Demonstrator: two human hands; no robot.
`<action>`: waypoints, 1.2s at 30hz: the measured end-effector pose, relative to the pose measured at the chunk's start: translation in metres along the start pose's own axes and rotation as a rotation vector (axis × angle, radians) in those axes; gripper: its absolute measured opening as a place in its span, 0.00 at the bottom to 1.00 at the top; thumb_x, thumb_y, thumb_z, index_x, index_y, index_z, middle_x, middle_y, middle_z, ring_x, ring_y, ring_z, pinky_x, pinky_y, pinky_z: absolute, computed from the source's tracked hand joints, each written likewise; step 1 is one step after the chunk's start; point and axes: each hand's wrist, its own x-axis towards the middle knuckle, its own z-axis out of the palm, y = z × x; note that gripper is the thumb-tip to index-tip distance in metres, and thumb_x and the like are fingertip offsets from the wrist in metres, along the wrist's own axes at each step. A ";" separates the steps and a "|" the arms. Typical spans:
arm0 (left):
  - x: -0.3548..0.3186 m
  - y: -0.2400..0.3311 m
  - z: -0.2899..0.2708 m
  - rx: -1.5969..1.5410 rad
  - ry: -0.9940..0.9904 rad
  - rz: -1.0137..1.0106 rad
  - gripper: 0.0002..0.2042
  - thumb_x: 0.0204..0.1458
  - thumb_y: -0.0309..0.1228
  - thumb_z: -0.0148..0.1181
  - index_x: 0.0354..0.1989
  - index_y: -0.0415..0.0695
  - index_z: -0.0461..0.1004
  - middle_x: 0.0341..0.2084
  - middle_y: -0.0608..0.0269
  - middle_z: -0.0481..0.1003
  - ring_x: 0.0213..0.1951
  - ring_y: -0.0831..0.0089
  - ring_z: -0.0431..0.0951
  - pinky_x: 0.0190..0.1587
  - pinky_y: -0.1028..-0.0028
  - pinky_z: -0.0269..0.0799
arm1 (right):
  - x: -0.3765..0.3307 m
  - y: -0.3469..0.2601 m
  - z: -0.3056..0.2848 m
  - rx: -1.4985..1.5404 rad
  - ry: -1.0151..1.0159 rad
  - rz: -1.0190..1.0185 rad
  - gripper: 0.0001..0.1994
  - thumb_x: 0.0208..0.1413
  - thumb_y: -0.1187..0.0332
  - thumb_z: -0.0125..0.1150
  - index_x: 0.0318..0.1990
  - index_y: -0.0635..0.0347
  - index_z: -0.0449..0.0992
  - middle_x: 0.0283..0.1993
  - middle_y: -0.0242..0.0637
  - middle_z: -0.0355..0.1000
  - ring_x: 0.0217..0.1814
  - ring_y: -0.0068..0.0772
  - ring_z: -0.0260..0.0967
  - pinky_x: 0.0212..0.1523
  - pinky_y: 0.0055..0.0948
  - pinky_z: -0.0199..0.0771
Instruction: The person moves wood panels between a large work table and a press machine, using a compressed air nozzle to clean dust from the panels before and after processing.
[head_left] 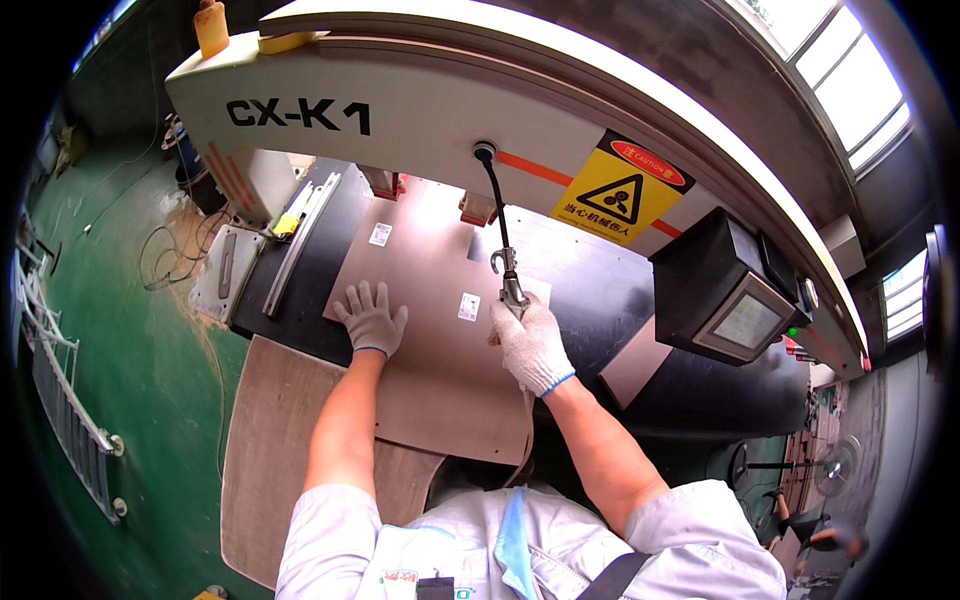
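Observation:
A brown-grey panel (440, 395) with a curved near edge lies on the black machine bed, two white labels (468, 306) stuck on it. Flat on its left part rests my left hand (372, 322), gloved, fingers spread and holding nothing. My right hand (530, 345), in a white knit glove, is wrapped round a metal air blow gun (512, 288) above the panel's right side. The gun has a small hook, and a long black tube (497, 205) runs up from it in front of the machine's beam. A thin hose (527, 430) hangs below that hand.
A pale machine beam (420, 130) spans the far side, with a black boxed screen (735, 290) jutting out at right. A wood-grain board (285, 430) stands at near left, a smaller panel (640, 360) lies right, and a metal rail (300, 245) runs along the bed's left.

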 end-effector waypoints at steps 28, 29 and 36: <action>-0.047 0.019 0.001 0.079 -0.113 -0.222 0.42 0.67 0.64 0.39 0.84 0.54 0.47 0.83 0.53 0.43 0.80 0.39 0.44 0.77 0.41 0.43 | -0.372 0.248 -0.061 -0.321 -0.140 0.686 0.31 0.61 0.35 0.61 0.45 0.59 0.84 0.42 0.54 0.82 0.47 0.59 0.81 0.51 0.49 0.78; -0.054 0.022 -0.003 0.098 -0.109 -0.186 0.42 0.67 0.64 0.39 0.84 0.54 0.47 0.83 0.53 0.43 0.80 0.39 0.44 0.77 0.41 0.43 | -0.388 0.243 -0.053 -0.364 -0.279 0.643 0.34 0.62 0.31 0.56 0.46 0.57 0.84 0.45 0.54 0.83 0.52 0.59 0.80 0.55 0.48 0.78; -0.076 0.026 -0.004 0.063 -0.045 -0.161 0.47 0.62 0.70 0.44 0.82 0.51 0.52 0.82 0.48 0.49 0.77 0.36 0.55 0.78 0.48 0.49 | -0.454 0.282 0.026 -0.305 -0.083 0.706 0.35 0.63 0.31 0.51 0.47 0.58 0.82 0.45 0.53 0.83 0.52 0.57 0.81 0.54 0.49 0.79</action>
